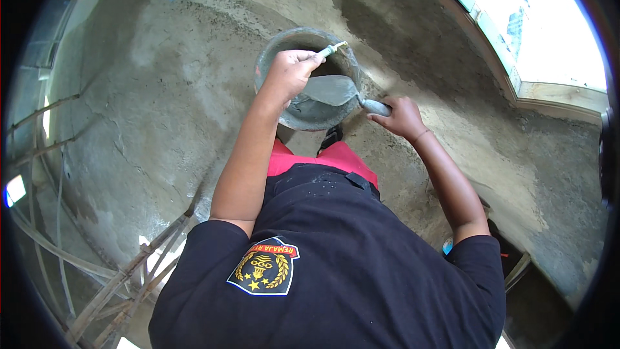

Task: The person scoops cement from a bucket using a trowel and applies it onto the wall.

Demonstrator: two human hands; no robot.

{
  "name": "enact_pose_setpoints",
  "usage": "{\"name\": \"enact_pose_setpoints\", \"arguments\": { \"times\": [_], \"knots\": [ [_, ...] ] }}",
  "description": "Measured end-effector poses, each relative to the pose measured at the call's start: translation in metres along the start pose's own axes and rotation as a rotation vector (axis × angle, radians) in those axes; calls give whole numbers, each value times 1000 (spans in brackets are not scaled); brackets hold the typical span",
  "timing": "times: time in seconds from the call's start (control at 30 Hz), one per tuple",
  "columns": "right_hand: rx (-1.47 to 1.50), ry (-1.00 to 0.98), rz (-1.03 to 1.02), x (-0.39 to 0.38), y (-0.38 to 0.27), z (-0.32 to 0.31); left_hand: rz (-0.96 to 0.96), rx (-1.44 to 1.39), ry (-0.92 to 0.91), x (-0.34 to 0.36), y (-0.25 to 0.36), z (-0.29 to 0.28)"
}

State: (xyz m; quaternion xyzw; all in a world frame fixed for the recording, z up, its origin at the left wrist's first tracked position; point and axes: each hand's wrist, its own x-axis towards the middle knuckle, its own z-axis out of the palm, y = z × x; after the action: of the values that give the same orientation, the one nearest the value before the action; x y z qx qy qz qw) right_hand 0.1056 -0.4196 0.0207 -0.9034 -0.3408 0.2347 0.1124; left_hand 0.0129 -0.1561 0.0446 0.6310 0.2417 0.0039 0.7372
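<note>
Grey wet mortar coats the blade of the trowel, which lies flat across the mouth of the bucket in the upper centre of the frame. The right hand is closed around the trowel handle at the bucket's right rim. The left hand is closed in a fist around a slim pale-handled tool, its tip pointing to the upper right over the bucket; what kind of tool it is cannot be told.

To work well here, keep the blade level and over the bucket so that any falling mortar drops back inside. Hold the blade steady with the right hand while the left works against it.

Outward, rough cement wall fills the left and centre; a bright window opening sits upper right, and scaffold poles cross lower left.
</note>
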Motion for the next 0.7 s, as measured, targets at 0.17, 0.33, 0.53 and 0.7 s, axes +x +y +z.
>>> {"name": "enact_pose_setpoints", "arguments": {
  "times": [0.17, 0.33, 0.53, 0.7],
  "knots": [
    [-61, 115, 142, -31, 16, 26, -1, 4, -32, 9, 11, -10],
    [56, 189, 158, -49, 21, 54, -14, 28, -55, 18, 14, -17],
    [94, 255, 195, -51, 9, 74, -19, 55, -111, 26, 7, -34],
    [130, 213, 238, -46, -4, 85, -43, 62, -124, 30, 6, -43]
  ]
}}
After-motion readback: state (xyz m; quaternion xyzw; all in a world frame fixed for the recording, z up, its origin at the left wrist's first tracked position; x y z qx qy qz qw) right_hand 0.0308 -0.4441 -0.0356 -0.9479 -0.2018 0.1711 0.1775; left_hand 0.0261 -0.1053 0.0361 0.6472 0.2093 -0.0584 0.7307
